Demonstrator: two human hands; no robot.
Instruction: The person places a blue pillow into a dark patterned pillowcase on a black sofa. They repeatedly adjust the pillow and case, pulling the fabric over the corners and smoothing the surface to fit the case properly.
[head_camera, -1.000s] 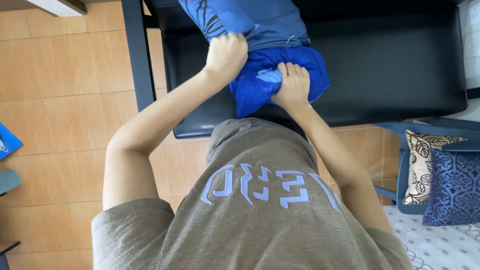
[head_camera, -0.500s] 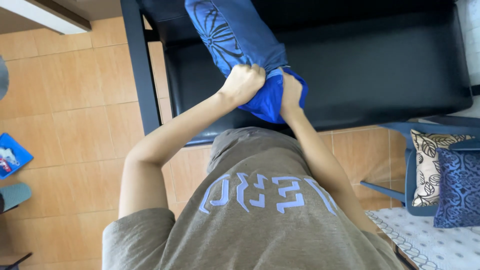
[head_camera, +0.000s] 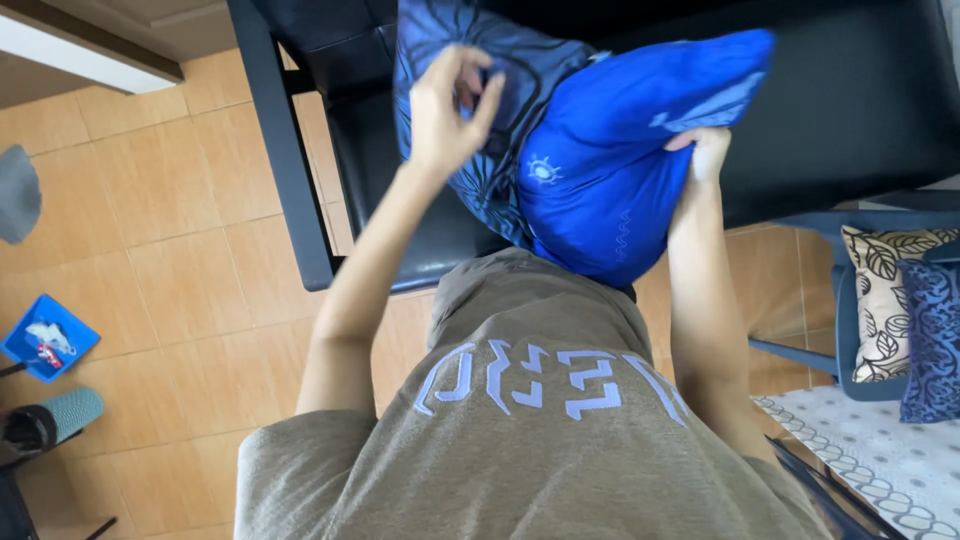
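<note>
A bright blue pillow (head_camera: 610, 160) is lifted above the black padded bench (head_camera: 850, 100), partly pulled out of a darker blue patterned cover (head_camera: 480, 80). My right hand (head_camera: 705, 152) grips the pillow at its right edge. My left hand (head_camera: 447, 105) is up against the patterned cover, fingers loosely spread and curled, pinching nothing that I can make out. My grey shirt fills the bottom of the view.
A blue chair (head_camera: 835, 320) with two patterned cushions (head_camera: 885, 290) stands at the right, over a white patterned mat (head_camera: 880, 450). On the tan tile floor (head_camera: 190, 260) at left lie a small blue tray (head_camera: 48, 338) and a dark object with a teal end (head_camera: 50, 420).
Both hands were bunched on the pillow's end low on the bench. Now the pillow is raised and spread out, my right hand has moved right with it, and my left hand has opened.
</note>
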